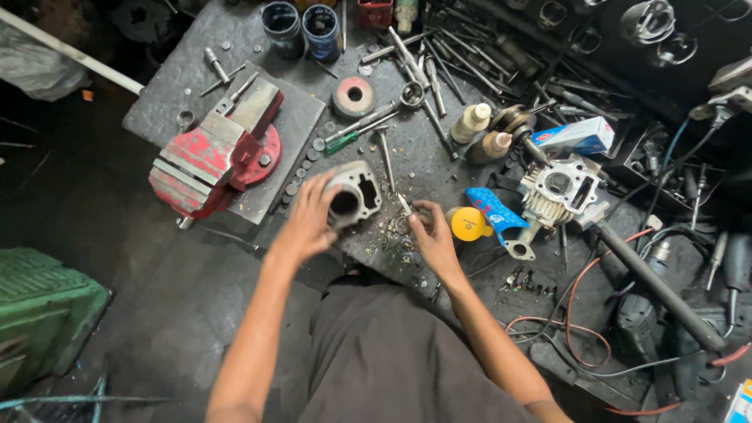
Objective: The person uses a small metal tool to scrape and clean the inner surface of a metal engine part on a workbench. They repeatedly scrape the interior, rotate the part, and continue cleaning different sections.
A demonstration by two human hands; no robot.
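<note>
Workbench scene, seen from above: left hand (309,219) wraps around a grey engine cylinder (354,194) standing near the bench's front edge, just right of a red vise (213,153). Right hand (429,233), fingers curled, pinches a small metal part w/ a thin stem (403,205), too small to identify, beside a yellow cap (468,223) and cylinder head (560,188). Step looks like fitting or checking small parts vs. the cylinder; next move prob. needs a steady left-hand grip and fine fingertip alignment.
</note>
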